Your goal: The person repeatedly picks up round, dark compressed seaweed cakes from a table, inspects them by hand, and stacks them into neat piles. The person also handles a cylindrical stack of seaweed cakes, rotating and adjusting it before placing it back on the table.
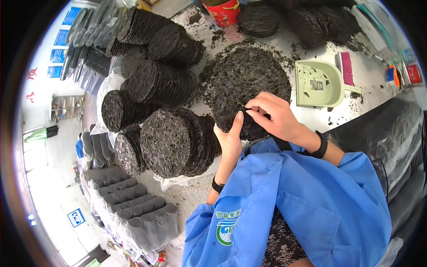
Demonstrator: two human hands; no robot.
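A round, dark dried-seaweed cake [250,75] lies on the white tabletop before me. My left hand [230,138] grips its near edge, thumb on top, with the other fingers mostly hidden underneath. Above the same edge, my right hand [275,111] pinches a thin yellowish strand [241,104] between thumb and forefinger. The strand's far end reaches the seaweed surface; whether it is still attached I cannot tell. Close by on the left, a stack of seaweed cakes [166,143] lies on its side, round face towards me.
More seaweed stacks [160,80] crowd the left side. A red bucket [222,13] stands at the back. To the right are a pale green dustpan [320,95] and a pink-bristled brush [346,68]. Seaweed crumbs litter the tabletop [313,118]. Bagged rolls [133,203] sit at lower left.
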